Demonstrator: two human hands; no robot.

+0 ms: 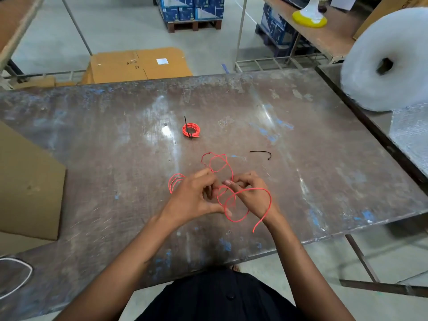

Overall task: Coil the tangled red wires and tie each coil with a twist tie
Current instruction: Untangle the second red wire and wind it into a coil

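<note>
Even, fairly bright daylight-like light fills the frame, with soft, faint shadows. White glare streaks lie on the worn metal table (301, 140) at centre and right of centre. The wide-angle lens bends straight edges toward the corners, so the table's far edge bows. Focus is soft throughout, with slight blur toward the upper edge and the right side.

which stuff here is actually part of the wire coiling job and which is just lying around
Part of the job:
- loose red wire, held in left hand and right hand
- finished coil, already tied
- spare black tie

Just lying about:
- bubble wrap roll
- cardboard sheet
- white cable
</note>
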